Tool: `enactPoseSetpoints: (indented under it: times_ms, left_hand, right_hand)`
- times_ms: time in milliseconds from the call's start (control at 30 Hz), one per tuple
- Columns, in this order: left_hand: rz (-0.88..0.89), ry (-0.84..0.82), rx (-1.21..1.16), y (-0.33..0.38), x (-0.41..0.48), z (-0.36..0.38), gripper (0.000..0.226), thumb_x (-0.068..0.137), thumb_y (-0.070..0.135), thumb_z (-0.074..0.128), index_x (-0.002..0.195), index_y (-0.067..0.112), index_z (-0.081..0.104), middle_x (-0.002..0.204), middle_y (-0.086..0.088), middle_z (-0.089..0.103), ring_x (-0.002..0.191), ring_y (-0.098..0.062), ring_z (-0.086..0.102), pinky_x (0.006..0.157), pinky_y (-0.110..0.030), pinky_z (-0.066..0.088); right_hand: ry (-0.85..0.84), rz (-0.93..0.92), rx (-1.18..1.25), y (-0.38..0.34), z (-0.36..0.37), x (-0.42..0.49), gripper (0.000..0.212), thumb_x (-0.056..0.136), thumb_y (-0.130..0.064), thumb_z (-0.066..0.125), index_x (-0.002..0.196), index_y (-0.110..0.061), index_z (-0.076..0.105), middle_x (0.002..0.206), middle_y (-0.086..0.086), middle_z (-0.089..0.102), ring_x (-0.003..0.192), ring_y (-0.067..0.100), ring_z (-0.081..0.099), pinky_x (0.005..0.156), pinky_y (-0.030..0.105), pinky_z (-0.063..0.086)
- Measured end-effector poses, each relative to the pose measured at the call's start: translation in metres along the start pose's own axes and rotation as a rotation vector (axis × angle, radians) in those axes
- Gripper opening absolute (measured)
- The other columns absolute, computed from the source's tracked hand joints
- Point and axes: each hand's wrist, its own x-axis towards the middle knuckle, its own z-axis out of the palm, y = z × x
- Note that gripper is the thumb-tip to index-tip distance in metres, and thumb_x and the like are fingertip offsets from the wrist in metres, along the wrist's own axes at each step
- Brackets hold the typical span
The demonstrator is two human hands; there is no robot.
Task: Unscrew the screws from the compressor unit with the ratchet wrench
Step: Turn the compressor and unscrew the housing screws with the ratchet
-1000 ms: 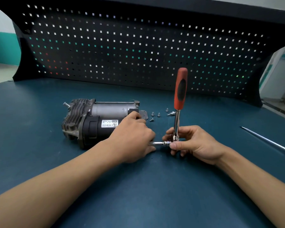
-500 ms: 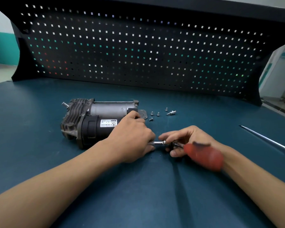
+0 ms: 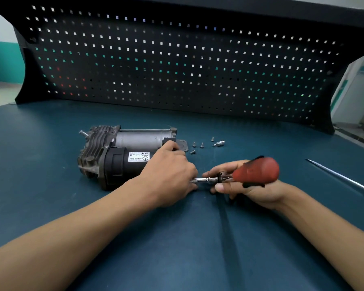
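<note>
From the head camera, the left hand [image 3: 170,175] lay palm down over the right end of the compressor unit [image 3: 122,156], with its fingers curled down against the housing and the thumb up by the black block on top. The fingertips were hidden under the hand. The compressor unit lay on its side on the table [image 3: 51,206], and its finned end stretched away to the left of that hand.

Just right of the left hand, the right hand [image 3: 246,185] pinched the ratchet wrench [image 3: 254,171] at its head. The thumb was underneath and the fingers wrapped over the top. The red handle was blurred and stood out above the right hand's knuckles. The wrench's metal shaft [image 3: 204,180] ran level from the right hand's fingers toward the left hand, and its tip vanished beneath the left hand's knuckles at the compressor's end.

Beyond both hands, close to the compressor's mounting tab, four loose screws [image 3: 198,144] sat on the table, with a small socket bit [image 3: 219,143] just to their right. Well to the right of the right hand lay a long, thin screwdriver [image 3: 334,175]. A black pegboard [image 3: 177,70] rose at the far edge of the table.
</note>
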Motion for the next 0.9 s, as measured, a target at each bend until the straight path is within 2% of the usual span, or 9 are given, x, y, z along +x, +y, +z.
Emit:
enactPoseSetpoints:
  times_ms: [100, 200, 333, 400, 500, 733, 800, 900]
  left_hand:
    - [-0.008, -0.014, 0.008, 0.001, 0.0, 0.0, 0.037, 0.095, 0.056, 0.044, 0.087, 0.026, 0.064, 0.085, 0.002, 0.069, 0.095, -0.02, 0.059, 0.098, -0.037, 0.027]
    - [-0.01, -0.009, 0.008, 0.001, 0.0, 0.0, 0.036, 0.094, 0.056, 0.045, 0.087, 0.026, 0.065, 0.084, 0.003, 0.068, 0.094, -0.019, 0.059, 0.097, -0.036, 0.027]
    - [-0.005, 0.005, 0.018, 0.001, 0.0, 0.0, 0.038, 0.094, 0.055, 0.043, 0.088, 0.025, 0.067, 0.082, 0.003, 0.069, 0.092, -0.019, 0.059, 0.097, -0.037, 0.028]
    - [-0.003, 0.015, 0.027, 0.001, 0.0, 0.001, 0.039, 0.094, 0.054, 0.042, 0.086, 0.025, 0.067, 0.08, 0.003, 0.069, 0.091, -0.019, 0.059, 0.096, -0.037, 0.028]
    - [-0.001, 0.03, 0.024, 0.001, 0.0, 0.002, 0.039, 0.094, 0.053, 0.042, 0.083, 0.024, 0.066, 0.078, 0.002, 0.068, 0.089, -0.02, 0.059, 0.095, -0.038, 0.027]
    - [0.006, 0.045, 0.035, 0.001, 0.0, 0.004, 0.04, 0.094, 0.054, 0.041, 0.083, 0.025, 0.066, 0.076, 0.002, 0.068, 0.086, -0.02, 0.058, 0.094, -0.038, 0.028]
    - [0.009, 0.047, 0.034, 0.001, 0.0, 0.005, 0.04, 0.094, 0.055, 0.042, 0.083, 0.025, 0.066, 0.077, 0.003, 0.068, 0.087, -0.02, 0.058, 0.095, -0.038, 0.028]
    - [0.013, 0.057, 0.024, 0.0, -0.001, 0.005, 0.038, 0.093, 0.055, 0.044, 0.084, 0.025, 0.065, 0.078, 0.003, 0.068, 0.088, -0.019, 0.059, 0.095, -0.037, 0.027]
  right_hand:
    - [0.0, 0.025, 0.035, 0.0, 0.003, 0.0, 0.052, 0.07, -0.021, 0.083, 0.114, 0.002, 0.067, 0.085, 0.009, 0.075, 0.074, 0.01, 0.068, 0.053, 0.021, 0.048]
    - [0.03, 0.074, 0.098, 0.0, 0.005, 0.003, 0.047, 0.069, -0.031, 0.078, 0.109, -0.008, 0.068, 0.088, 0.006, 0.075, 0.078, 0.017, 0.073, 0.048, 0.019, 0.046]
    - [0.077, 0.114, 0.12, 0.0, 0.008, 0.008, 0.047, 0.064, -0.048, 0.078, 0.099, -0.016, 0.073, 0.078, -0.005, 0.071, 0.061, 0.023, 0.072, 0.042, 0.019, 0.044]
    - [0.089, 0.13, 0.129, -0.001, 0.01, 0.01, 0.053, 0.063, -0.054, 0.075, 0.099, -0.015, 0.073, 0.085, -0.005, 0.076, 0.055, 0.022, 0.07, 0.04, 0.019, 0.044]
    - [0.098, 0.155, 0.153, -0.002, 0.011, 0.01, 0.05, 0.066, -0.053, 0.072, 0.099, -0.015, 0.072, 0.094, -0.004, 0.077, 0.053, 0.022, 0.068, 0.039, 0.019, 0.044]
    - [0.105, 0.168, 0.142, -0.001, 0.01, 0.011, 0.039, 0.074, -0.051, 0.067, 0.094, -0.019, 0.076, 0.091, -0.008, 0.077, 0.051, 0.021, 0.065, 0.041, 0.021, 0.045]
    - [0.113, 0.182, 0.134, 0.001, 0.009, 0.014, 0.038, 0.083, -0.051, 0.064, 0.096, -0.018, 0.076, 0.09, -0.005, 0.076, 0.049, 0.02, 0.064, 0.041, 0.021, 0.046]
    - [0.111, 0.225, 0.146, 0.002, 0.008, 0.017, 0.039, 0.098, -0.047, 0.054, 0.105, -0.012, 0.07, 0.09, 0.013, 0.076, 0.047, 0.019, 0.062, 0.04, 0.021, 0.046]
